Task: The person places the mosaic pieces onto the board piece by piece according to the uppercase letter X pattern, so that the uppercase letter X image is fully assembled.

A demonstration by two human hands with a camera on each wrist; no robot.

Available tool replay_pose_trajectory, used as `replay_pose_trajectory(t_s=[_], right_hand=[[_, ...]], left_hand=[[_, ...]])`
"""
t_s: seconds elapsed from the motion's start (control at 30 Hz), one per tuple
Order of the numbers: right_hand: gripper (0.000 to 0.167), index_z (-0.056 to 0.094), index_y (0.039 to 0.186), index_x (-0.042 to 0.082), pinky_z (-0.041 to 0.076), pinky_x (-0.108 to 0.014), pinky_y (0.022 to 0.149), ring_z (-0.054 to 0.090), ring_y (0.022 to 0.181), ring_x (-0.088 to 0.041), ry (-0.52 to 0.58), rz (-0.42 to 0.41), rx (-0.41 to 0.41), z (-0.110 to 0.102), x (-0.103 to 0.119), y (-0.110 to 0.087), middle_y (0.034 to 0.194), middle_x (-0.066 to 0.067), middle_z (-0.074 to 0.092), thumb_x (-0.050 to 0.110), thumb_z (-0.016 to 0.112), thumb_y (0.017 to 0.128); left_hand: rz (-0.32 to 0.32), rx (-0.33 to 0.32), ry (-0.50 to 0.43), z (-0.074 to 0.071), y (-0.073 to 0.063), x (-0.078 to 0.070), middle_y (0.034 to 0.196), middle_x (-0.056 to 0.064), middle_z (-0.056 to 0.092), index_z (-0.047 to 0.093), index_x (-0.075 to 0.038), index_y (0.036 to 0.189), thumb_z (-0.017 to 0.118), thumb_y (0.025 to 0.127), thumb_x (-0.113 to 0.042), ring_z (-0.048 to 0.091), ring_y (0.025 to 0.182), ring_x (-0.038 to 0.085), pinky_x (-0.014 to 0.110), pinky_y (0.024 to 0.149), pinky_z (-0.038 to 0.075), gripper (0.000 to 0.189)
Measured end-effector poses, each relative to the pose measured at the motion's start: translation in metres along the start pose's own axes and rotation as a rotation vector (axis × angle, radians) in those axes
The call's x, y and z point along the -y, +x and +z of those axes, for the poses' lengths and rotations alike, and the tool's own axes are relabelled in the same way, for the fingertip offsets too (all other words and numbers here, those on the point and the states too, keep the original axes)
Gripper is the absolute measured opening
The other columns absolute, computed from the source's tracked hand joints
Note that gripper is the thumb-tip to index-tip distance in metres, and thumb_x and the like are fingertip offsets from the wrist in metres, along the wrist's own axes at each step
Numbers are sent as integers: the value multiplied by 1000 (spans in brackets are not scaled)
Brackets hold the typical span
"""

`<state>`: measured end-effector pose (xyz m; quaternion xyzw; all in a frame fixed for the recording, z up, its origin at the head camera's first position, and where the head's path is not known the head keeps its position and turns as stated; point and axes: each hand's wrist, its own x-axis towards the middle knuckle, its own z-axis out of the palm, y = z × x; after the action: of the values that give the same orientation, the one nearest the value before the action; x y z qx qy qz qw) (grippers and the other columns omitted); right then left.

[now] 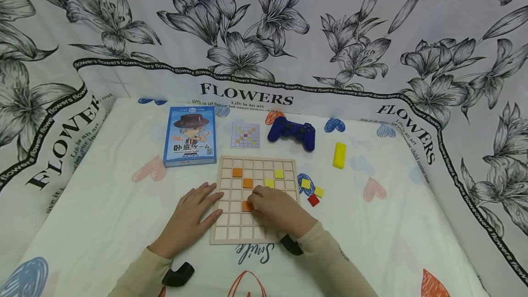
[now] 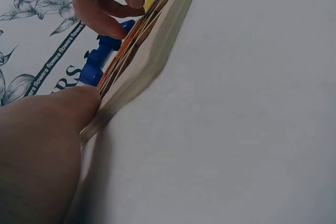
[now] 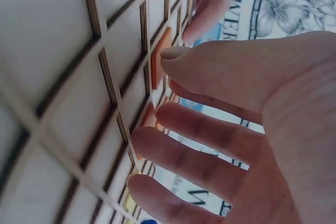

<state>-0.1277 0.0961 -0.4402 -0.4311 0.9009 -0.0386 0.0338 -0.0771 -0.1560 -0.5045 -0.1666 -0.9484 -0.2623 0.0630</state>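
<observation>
Nearest the camera you have your beige fabric sleeves, reaching up to a flat, square-gridded board of pale wood in front of you. Your right hand is over the board, fingers apart and loosely bent, its thumb tip touching a square orange tile that lies in a cell. Your left hand is spread, its fingertips resting on the board's left edge and holding nothing. Two more orange tiles and two square yellow tiles sit in cells farther up. Just right of the board lie two loose yellow tiles and a square red tile. Beyond its far edge are a blue cardboard game box, a small printed grid card and a dark blue game controller; a yellow oblong block lies farther right on the white heart-print cloth.
</observation>
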Motion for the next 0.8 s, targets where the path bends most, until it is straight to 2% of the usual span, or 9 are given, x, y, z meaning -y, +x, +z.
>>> replay_pose_trajectory(t_s=[0.2, 0.43, 0.53, 0.63, 0.8], right_hand=[[29, 63, 118, 18, 54, -24, 88, 60, 98, -11, 51, 85, 6, -11, -12, -21, 114, 3, 62, 31, 65, 92], [30, 62, 115, 12, 56, -23, 76, 60, 87, -10, 8, 156, -75, -16, -46, -60, 108, 0, 60, 17, 71, 87], [29, 63, 113, 10, 57, -26, 74, 60, 85, -12, -16, 216, -94, -15, -62, -73, 106, -2, 61, 12, 71, 85], [28, 63, 112, 9, 57, -28, 77, 61, 87, -14, -20, 287, -86, -13, -76, -81, 106, -4, 62, 10, 71, 85], [28, 63, 115, 6, 56, -33, 86, 62, 96, -18, -3, 397, -25, -9, -94, -87, 110, -7, 62, 9, 68, 87]], left_hand=[[-23, 23, 10, 1, -1, 1, 149, 5, 42, 53, -22, 137, 55, 94, -46, 28, 142, 28, 49, 117, 18, 49], [-27, 34, 14, 3, -1, 2, 150, 4, 41, 52, -23, 138, 54, 94, -48, 27, 143, 27, 49, 117, 17, 51], [-27, 34, 19, 3, -1, 2, 150, 3, 40, 51, -23, 139, 54, 94, -48, 26, 143, 26, 49, 117, 17, 51], [-25, 32, 25, 3, -1, 2, 150, 3, 40, 51, -24, 139, 54, 94, -48, 26, 143, 26, 49, 117, 17, 51], [-29, 35, 24, 2, -1, 2, 150, 4, 40, 51, -23, 139, 53, 95, -48, 26, 143, 26, 49, 117, 18, 51]])
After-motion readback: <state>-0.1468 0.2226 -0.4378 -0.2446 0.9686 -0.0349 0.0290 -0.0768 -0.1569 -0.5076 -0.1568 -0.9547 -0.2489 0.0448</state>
